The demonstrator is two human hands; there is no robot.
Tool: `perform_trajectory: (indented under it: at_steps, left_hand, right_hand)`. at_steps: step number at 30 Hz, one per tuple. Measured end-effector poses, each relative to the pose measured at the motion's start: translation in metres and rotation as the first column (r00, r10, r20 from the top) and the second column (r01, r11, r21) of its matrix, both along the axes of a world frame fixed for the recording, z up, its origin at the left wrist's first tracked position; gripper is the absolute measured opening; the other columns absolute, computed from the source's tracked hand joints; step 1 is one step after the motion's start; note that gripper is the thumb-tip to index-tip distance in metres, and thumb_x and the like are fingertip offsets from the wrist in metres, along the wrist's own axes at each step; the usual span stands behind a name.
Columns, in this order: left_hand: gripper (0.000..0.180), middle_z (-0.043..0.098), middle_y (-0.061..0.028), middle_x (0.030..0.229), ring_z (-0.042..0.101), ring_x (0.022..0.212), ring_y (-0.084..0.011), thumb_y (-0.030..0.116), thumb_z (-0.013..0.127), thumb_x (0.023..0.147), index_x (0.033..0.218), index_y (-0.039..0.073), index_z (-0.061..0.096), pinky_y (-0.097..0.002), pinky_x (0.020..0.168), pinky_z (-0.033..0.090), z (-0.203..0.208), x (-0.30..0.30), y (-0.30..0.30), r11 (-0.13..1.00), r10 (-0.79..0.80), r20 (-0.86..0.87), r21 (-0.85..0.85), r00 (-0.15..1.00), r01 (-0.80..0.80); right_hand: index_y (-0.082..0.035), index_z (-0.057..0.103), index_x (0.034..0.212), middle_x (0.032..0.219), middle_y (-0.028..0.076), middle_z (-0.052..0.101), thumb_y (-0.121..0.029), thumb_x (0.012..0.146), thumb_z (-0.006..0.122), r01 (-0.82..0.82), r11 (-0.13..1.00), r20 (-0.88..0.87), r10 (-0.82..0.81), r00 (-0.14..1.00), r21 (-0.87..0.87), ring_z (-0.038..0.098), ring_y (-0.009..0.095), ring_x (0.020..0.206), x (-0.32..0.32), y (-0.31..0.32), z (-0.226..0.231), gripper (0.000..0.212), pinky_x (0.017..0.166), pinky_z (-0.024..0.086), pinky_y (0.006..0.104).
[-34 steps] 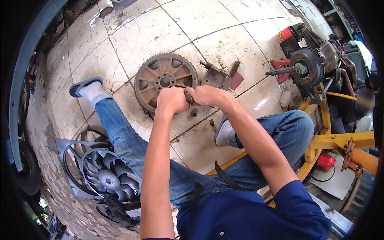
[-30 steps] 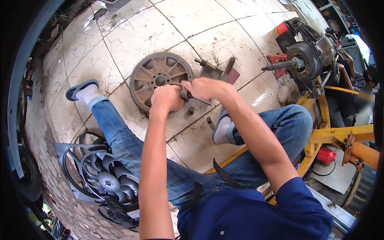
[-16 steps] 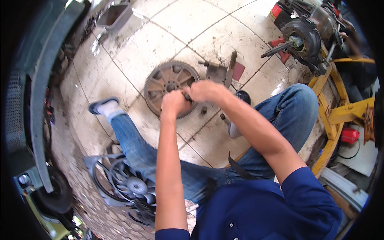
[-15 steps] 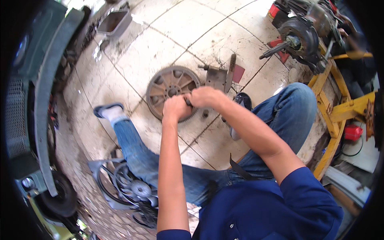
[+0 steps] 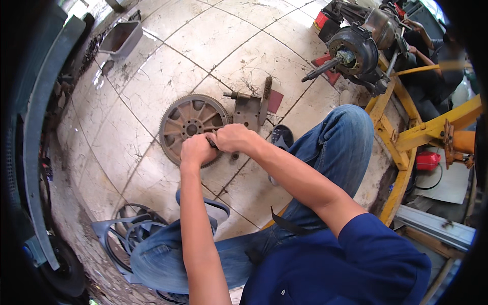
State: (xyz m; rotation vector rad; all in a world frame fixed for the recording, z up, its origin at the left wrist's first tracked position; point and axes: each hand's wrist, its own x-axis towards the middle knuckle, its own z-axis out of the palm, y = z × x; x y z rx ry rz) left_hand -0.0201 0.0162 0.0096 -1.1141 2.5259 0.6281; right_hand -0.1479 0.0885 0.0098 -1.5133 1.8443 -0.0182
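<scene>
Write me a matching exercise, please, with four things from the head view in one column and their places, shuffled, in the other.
Things
1. Round, rust-brown toothed metal wheel
2. Grey rectangular tray
3. Small dark piece
4. Small, bright red boxy object

Places
A. Where the left hand and right hand meet
B. Below the yellow metal beam, at the picture's right
C. Flat on the cream tiled floor, partly hidden by the left hand
D. At the picture's upper left

Pairs: 1-C, 2-D, 3-A, 4-B
</scene>
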Motion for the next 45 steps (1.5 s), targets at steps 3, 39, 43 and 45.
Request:
perform_trajectory:
  at_steps: [3, 39, 43, 45]
  left_hand:
    - [0.031, 0.072, -0.0191, 0.095, 0.069, 0.092, -0.038, 0.031, 0.067, 0.074, 0.098, 0.013, 0.075, -0.047, 0.084, 0.055, -0.013, 0.014, -0.006, 1.0, 0.009, -0.033, -0.005, 0.999, -0.009]
    - [0.033, 0.071, -0.0236, 0.096, 0.069, 0.093, -0.0396, 0.032, 0.06, 0.077, 0.096, 0.009, 0.074, -0.0487, 0.084, 0.055, -0.029, 0.011, -0.022, 1.0, -0.015, -0.106, -0.013, 0.994, 0.013]
    - [0.031, 0.072, -0.0217, 0.089, 0.071, 0.086, -0.0369, 0.032, 0.057, 0.079, 0.083, 0.008, 0.076, -0.0458, 0.077, 0.057, -0.025, 0.007, -0.018, 0.999, -0.014, -0.209, -0.044, 0.978, 0.004]
    - [0.029, 0.072, -0.0202, 0.089, 0.072, 0.085, -0.0356, 0.031, 0.059, 0.078, 0.082, 0.008, 0.076, -0.0445, 0.076, 0.057, -0.026, 0.007, -0.02, 0.999, 0.029, -0.196, -0.031, 0.98, -0.036]
  right_hand:
    - [0.0, 0.07, 0.107, 0.111, 0.022, 0.069, -0.043, 0.104, 0.029, 0.056, 0.998, 0.046, -0.055, 0.997, -0.029, 0.065, 0.04, 0.104, 0.01, 0.01, 0.015, 0.059, 0.091, 0.052, 0.049]
    - [0.004, 0.043, 0.142, 0.15, 0.02, 0.043, -0.041, 0.103, 0.036, 0.103, 0.892, -0.082, -0.154, 0.985, -0.441, 0.032, 0.04, 0.143, 0.024, 0.027, -0.028, 0.06, 0.109, 0.035, 0.0554]
    - [0.001, 0.045, 0.143, 0.15, 0.018, 0.043, -0.04, 0.104, 0.033, 0.037, 0.966, -0.074, -0.058, 0.996, -0.257, 0.032, 0.038, 0.142, 0.008, -0.003, -0.028, 0.057, 0.109, 0.035, 0.06]
    - [0.001, 0.045, 0.142, 0.149, 0.018, 0.044, -0.039, 0.104, 0.033, 0.06, 0.949, -0.117, -0.101, 0.988, -0.31, 0.034, 0.038, 0.142, 0.015, 0.003, -0.032, 0.057, 0.108, 0.035, 0.0607]
